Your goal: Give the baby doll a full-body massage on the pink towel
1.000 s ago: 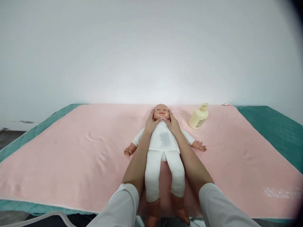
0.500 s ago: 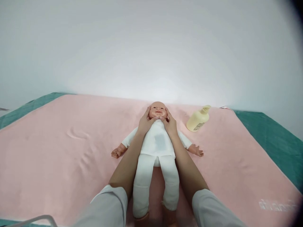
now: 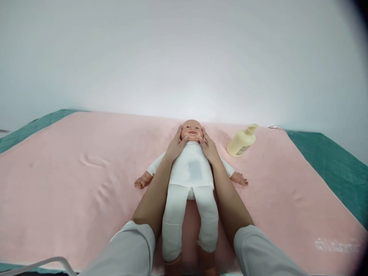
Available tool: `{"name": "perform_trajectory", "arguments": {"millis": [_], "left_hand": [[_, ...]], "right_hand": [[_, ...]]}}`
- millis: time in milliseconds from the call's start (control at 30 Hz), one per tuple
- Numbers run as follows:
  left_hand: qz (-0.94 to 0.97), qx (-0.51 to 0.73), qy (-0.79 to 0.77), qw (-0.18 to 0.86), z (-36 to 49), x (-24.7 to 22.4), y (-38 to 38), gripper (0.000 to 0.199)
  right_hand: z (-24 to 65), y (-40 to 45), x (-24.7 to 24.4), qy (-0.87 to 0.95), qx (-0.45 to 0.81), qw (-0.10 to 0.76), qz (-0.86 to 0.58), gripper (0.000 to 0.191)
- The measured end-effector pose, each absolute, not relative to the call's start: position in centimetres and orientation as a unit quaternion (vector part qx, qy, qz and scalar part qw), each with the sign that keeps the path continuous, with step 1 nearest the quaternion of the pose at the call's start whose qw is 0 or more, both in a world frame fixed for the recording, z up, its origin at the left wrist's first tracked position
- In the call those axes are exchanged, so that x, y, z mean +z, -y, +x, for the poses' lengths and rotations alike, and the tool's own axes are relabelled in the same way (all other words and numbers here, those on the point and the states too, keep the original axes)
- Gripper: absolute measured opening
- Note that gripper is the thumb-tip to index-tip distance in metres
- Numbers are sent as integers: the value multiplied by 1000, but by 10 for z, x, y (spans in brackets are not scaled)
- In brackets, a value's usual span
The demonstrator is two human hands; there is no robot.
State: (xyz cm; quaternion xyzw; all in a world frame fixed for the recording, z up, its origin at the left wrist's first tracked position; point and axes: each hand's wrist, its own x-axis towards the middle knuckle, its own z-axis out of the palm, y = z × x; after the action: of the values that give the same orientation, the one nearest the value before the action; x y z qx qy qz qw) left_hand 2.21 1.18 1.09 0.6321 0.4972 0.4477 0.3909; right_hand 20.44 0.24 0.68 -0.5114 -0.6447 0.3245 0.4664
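Your landmark: doll (image 3: 191, 165). Its head and limbs smooth, glossy plastic; body matt white cloth. Beneath doll, pink blanket (image 3: 115, 153), soft matt cloth, lightly creased. Beside doll, yellow bottle (image 3: 240, 143), smooth plastic, faint sheen. Behind doll, wall (image 3: 184, 61) smooth, matt.

doll's feet (image 3: 173, 265) cut off below, bottle print (image 3: 242, 150) too small to read, pale tube (image 3: 53, 260) cropped lower left
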Motion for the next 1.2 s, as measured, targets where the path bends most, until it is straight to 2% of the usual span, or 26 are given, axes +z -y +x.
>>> {"name": "perform_trajectory", "arguments": {"millis": [400,633,900,1200], "left_hand": [[639,432,-502,391,23,15,-11,71],[629,457,-494,390,26,13,-11,77],[604,486,-487,402,29,8,-12,91],[592,498,-492,400,27,4,-13,82]], "right_hand": [[208,-1,8,656,331,446,-511,75],[194,1,6,619,296,471,-554,89],[192,-3,2,613,295,485,-549,85],[193,-1,3,617,293,488,-543,80]]}}
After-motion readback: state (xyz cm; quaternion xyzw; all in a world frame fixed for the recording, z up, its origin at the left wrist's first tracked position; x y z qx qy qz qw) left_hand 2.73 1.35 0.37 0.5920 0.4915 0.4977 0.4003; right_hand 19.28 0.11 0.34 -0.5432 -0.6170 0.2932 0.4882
